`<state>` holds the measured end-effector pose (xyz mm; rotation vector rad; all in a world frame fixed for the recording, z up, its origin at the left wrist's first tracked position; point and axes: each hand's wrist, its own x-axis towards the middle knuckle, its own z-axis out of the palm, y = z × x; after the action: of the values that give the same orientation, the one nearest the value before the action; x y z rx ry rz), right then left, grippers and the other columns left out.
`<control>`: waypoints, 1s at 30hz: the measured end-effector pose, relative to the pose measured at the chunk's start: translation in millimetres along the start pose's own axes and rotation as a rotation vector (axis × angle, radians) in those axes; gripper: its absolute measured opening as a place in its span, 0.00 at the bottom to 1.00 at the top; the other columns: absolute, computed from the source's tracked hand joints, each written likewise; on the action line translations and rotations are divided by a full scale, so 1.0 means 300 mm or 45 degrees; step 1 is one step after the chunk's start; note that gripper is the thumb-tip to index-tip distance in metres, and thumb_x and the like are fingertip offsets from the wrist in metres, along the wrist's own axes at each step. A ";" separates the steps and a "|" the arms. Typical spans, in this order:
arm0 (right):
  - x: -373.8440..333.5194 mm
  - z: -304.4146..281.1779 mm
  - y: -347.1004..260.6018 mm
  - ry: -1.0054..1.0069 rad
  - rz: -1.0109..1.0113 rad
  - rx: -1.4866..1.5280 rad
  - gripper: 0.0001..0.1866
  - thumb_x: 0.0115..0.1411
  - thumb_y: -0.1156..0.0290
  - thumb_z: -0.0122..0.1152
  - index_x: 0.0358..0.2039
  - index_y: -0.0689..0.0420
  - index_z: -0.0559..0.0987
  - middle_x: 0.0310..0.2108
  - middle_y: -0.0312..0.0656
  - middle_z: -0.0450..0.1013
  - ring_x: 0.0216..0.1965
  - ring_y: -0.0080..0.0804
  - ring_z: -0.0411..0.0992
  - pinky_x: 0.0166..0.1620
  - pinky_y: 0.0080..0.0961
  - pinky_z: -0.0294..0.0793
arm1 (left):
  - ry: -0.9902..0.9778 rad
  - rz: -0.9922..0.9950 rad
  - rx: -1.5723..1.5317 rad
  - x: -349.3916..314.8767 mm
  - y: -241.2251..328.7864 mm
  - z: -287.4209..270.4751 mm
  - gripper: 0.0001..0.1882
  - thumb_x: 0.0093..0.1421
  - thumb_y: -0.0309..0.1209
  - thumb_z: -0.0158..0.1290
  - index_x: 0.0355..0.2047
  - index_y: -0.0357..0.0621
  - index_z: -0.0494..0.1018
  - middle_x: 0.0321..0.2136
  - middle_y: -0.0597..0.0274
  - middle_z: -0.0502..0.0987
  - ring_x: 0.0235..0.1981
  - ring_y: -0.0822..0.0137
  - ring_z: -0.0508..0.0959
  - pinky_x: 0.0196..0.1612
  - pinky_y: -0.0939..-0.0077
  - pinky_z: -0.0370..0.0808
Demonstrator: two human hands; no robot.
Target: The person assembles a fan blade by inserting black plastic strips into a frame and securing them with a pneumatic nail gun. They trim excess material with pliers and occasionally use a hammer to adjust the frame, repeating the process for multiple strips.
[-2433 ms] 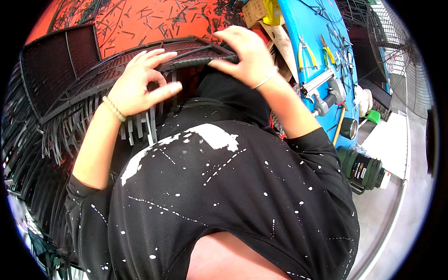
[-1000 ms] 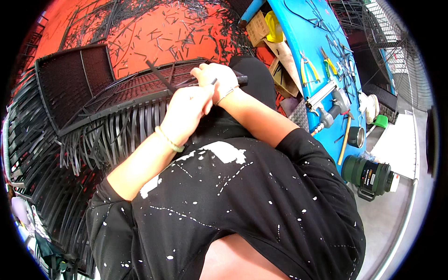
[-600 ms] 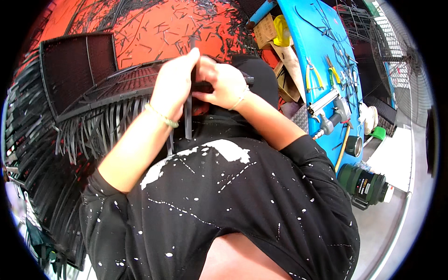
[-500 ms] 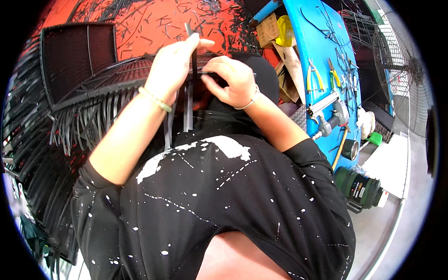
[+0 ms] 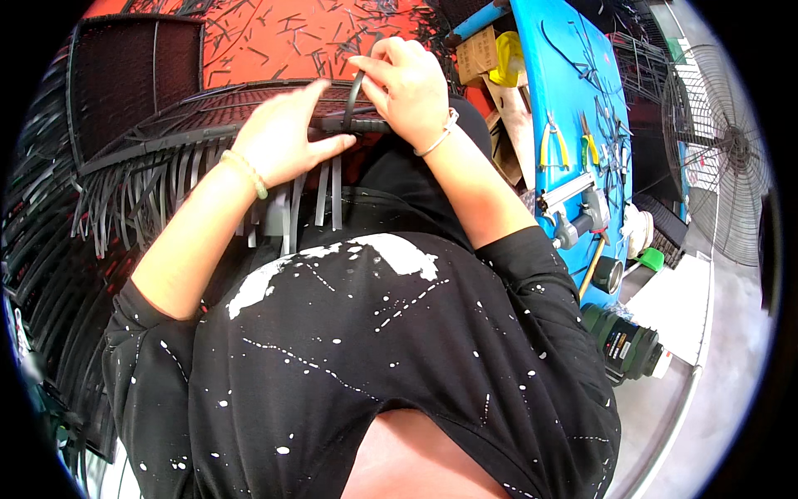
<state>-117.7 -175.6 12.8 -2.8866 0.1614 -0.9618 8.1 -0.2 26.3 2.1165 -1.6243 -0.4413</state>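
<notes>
Across my lap lies a dark woven panel (image 5: 199,133), its edge bar running toward my hands and many flat strips (image 5: 208,187) hanging from that edge. My right hand (image 5: 407,87) pinches a black flat strip (image 5: 353,100), which curves upward from the bar's right end into the fingers. At that same bar my left hand (image 5: 278,137) is open, thumb and fingers spread to either side of the edge and nothing seen between them. A few grey strip ends (image 5: 337,195) dangle below the left thumb, in front of my shirt.
On the right stands a blue table (image 5: 573,100) with yellow-handled pliers (image 5: 553,145), a pneumatic tool (image 5: 586,212) and a hammer-like wooden handle (image 5: 592,266). Beyond are a large fan (image 5: 736,141) and a dark green canister (image 5: 623,343). Strip scraps litter the red floor (image 5: 274,37).
My left hand has come off the upright strip and moved down and left, opening. My right hand has risen and now holds a black strip bent upward from the bar.
</notes>
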 end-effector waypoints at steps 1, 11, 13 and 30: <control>0.003 0.006 0.009 0.038 -0.011 0.009 0.11 0.47 0.69 0.65 0.34 0.51 0.83 0.33 0.34 0.71 0.35 0.35 0.71 0.37 0.31 0.71 | -0.150 -0.101 -0.039 -0.008 0.006 0.000 0.38 0.52 0.48 0.62 0.56 0.37 0.66 0.48 0.44 0.75 0.52 0.50 0.73 0.56 0.59 0.69; -0.010 0.061 0.030 -0.480 1.402 1.580 0.11 0.62 0.73 0.59 0.41 0.68 0.78 0.36 0.47 0.79 0.36 0.31 0.79 0.43 0.25 0.81 | 0.041 0.023 0.188 -0.033 -0.007 0.057 0.36 0.48 0.48 0.63 0.53 0.41 0.69 0.44 0.52 0.77 0.48 0.56 0.75 0.53 0.62 0.70; 0.001 0.059 0.028 -0.535 1.483 1.567 0.11 0.61 0.72 0.61 0.41 0.66 0.79 0.36 0.47 0.79 0.34 0.31 0.79 0.41 0.25 0.82 | 0.035 0.020 0.194 -0.035 -0.008 0.056 0.36 0.48 0.48 0.63 0.53 0.42 0.69 0.44 0.53 0.77 0.48 0.55 0.75 0.53 0.62 0.70; 0.010 0.120 0.023 -0.990 1.102 1.436 0.05 0.56 0.77 0.61 0.34 0.63 0.79 0.29 0.37 0.78 0.28 0.19 0.74 0.32 0.16 0.73 | 0.178 0.076 0.195 -0.048 -0.023 0.081 0.34 0.45 0.44 0.66 0.49 0.42 0.69 0.42 0.55 0.76 0.47 0.56 0.75 0.52 0.62 0.69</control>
<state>-94.2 -180.7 -14.9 -1.6304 0.5160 0.2342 -1.9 11.7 1.9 2.1489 -1.6819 -0.1502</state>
